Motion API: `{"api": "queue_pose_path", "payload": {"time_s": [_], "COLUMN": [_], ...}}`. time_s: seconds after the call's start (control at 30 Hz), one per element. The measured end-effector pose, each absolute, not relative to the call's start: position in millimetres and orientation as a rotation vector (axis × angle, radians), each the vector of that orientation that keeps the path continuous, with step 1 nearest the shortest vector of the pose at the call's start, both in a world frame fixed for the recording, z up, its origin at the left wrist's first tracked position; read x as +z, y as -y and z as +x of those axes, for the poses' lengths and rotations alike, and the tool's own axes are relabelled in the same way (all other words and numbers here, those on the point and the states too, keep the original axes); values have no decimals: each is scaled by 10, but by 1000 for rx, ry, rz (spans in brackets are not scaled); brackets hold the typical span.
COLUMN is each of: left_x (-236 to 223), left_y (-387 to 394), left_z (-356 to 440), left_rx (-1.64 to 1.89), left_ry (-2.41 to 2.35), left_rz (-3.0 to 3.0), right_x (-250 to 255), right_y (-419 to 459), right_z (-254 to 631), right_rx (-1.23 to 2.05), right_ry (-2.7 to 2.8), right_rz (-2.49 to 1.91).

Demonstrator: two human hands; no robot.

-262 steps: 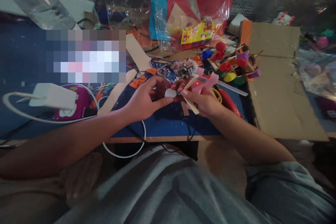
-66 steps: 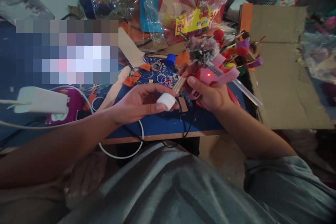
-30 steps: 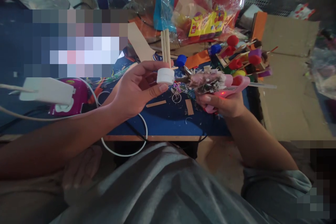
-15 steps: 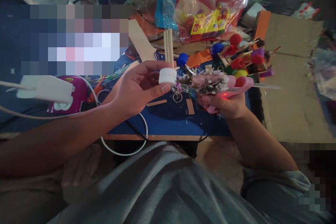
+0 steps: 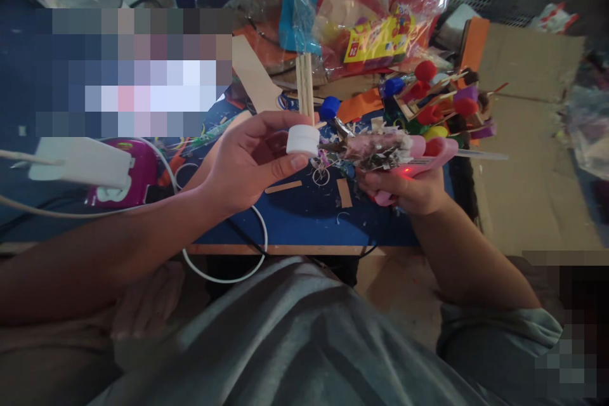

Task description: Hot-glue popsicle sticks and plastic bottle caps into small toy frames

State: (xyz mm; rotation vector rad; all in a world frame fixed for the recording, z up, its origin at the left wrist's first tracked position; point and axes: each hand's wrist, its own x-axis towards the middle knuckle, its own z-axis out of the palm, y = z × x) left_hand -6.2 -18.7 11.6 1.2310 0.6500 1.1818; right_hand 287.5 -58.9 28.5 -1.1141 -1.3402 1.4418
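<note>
My left hand pinches a white bottle cap between thumb and fingers. Thin wooden sticks stand upright out of the cap. My right hand is wrapped round a pink glue gun with a red light lit on its side. The gun lies sideways, its scrap-crusted nozzle pointing left and almost touching the cap. Both hands hover above a blue board littered with scraps.
A stick-and-cap model with coloured caps stands behind the gun. Cardboard lies at right. Plastic bags of coloured paper sit at the back. A white charger, a magenta object and a white cable are at left.
Over the last second almost nothing moved. Earlier the sticks were in my right hand with the gun; now they stand in the cap in my raised left hand.
</note>
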Motion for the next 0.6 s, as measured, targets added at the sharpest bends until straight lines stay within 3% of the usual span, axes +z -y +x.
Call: {"api": "queue_pose_path", "payload": {"time_s": [0.6], "left_x": [121], "left_y": [191], "left_z": [-64], "left_rx": [1174], "left_ry": [-604], "left_rz": [1272], "right_x": [346], "right_y": [577], "right_z": [2890], "right_rx": [1469], "right_ry": [1386], "right_rz": [-1059]}}
